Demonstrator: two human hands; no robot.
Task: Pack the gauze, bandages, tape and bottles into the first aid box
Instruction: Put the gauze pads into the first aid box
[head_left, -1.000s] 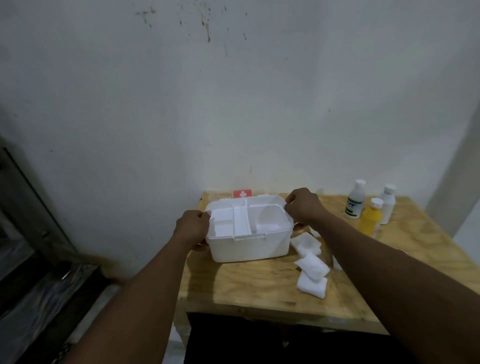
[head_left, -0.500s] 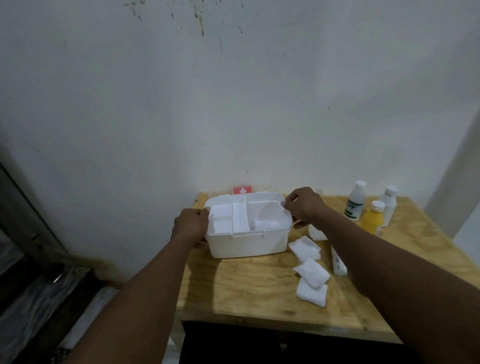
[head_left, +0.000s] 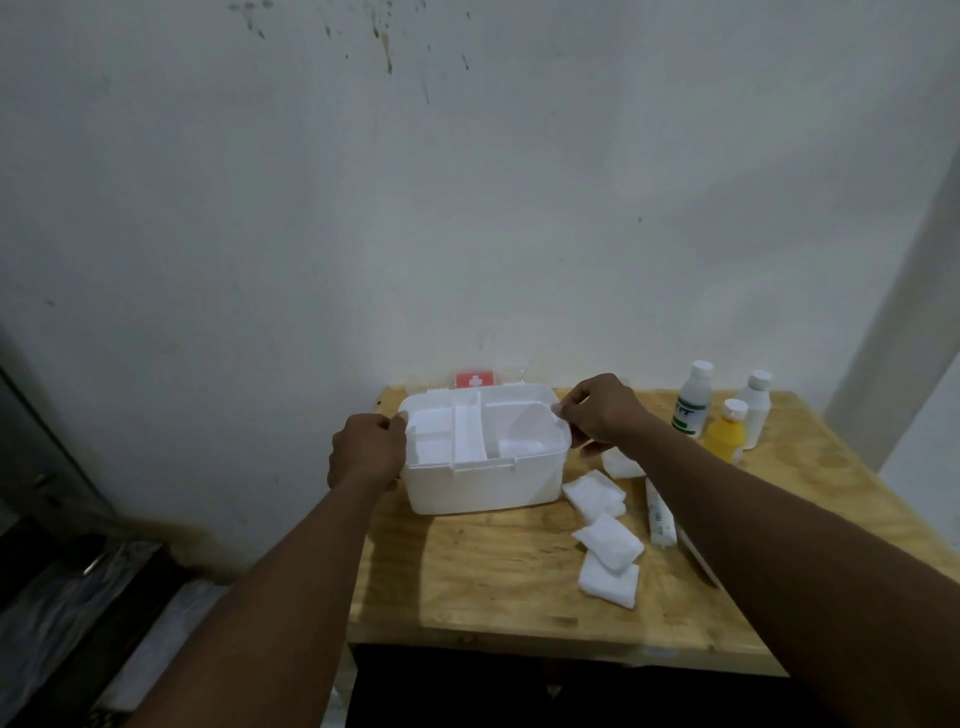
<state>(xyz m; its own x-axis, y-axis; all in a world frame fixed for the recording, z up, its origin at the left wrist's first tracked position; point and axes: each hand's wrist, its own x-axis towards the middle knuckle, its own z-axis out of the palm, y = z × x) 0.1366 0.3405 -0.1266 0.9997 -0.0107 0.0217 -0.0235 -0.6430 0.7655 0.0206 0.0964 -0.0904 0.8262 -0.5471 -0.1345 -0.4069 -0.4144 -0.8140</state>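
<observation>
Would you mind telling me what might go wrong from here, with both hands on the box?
1. The right hand and left hand grip the first aid box by its ends; shifting it rightward might shove the gauze pads lying beside it.
2. The three bottles stand upright, close together; a careless reach may topple them.

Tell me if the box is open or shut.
Open: the box shows its divided tray from above, with no cover on it, and the red-cross lid sits behind it.
</observation>
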